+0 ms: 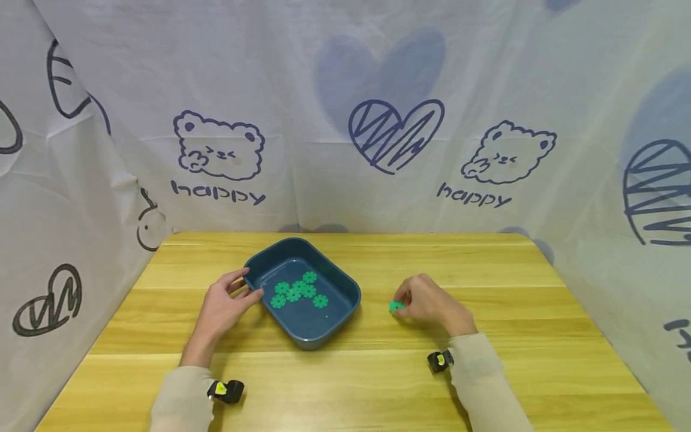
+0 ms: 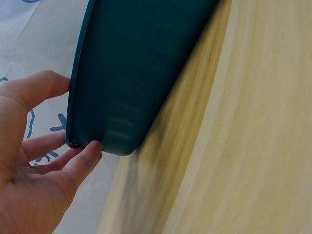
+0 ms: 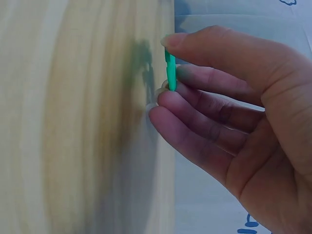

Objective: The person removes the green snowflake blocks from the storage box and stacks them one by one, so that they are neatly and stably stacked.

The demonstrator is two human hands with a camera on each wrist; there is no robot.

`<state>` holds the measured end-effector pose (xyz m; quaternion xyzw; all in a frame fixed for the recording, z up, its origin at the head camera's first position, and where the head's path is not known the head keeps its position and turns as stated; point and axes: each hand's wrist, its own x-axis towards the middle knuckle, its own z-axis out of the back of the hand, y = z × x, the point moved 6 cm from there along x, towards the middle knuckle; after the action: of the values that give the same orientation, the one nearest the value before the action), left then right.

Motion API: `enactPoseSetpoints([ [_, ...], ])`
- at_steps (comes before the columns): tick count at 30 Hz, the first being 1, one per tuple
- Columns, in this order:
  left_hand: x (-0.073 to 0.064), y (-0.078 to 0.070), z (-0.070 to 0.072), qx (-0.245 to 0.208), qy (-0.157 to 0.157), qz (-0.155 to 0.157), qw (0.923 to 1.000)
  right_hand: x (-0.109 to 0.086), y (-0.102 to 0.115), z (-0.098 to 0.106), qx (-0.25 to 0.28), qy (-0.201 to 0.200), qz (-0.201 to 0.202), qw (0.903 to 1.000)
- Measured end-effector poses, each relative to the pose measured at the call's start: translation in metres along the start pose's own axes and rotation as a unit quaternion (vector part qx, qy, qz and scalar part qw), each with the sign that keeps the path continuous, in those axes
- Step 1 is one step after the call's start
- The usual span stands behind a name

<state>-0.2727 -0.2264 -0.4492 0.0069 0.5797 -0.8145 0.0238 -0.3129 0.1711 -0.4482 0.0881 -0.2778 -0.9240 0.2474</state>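
A deep blue rectangular tray with rounded corners stands turned at an angle on the table. Several flat green notched discs lie inside it, most of them clustered, with one a little apart to the right. My left hand holds the tray's left corner; in the left wrist view the thumb and fingers touch its rim. To the right of the tray, just over the tabletop, my right hand pinches another green notched disc. That disc appears edge-on in the right wrist view.
The light wooden table ends at the back against a white curtain printed with hearts and bears. The curtain also hangs along both sides. A small black device is worn at each wrist.
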Motion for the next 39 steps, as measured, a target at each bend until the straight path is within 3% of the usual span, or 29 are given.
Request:
enactPoseSetpoints([
  [20, -0.001, 0.001, 0.000, 0.004, -0.001, -0.002, 1.0000, -0.001, -0.014, -0.006, 0.028, 0.015, 0.010, 0.9994],
  [28, 0.000, 0.002, -0.001, 0.008, -0.001, -0.005, 1.0000, -0.003, -0.017, -0.007, 0.046, 0.018, -0.004, 0.9988],
  [33, 0.000, 0.002, -0.001, 0.009, -0.002, -0.004, 1.0000, 0.000, -0.006, 0.002, 0.055, 0.000, 0.000, 0.9985],
  [39, -0.001, 0.003, -0.001, 0.005, -0.001, -0.007, 1.0000, 0.009, 0.027, 0.007, 0.084, -0.016, 0.061, 0.9945],
])
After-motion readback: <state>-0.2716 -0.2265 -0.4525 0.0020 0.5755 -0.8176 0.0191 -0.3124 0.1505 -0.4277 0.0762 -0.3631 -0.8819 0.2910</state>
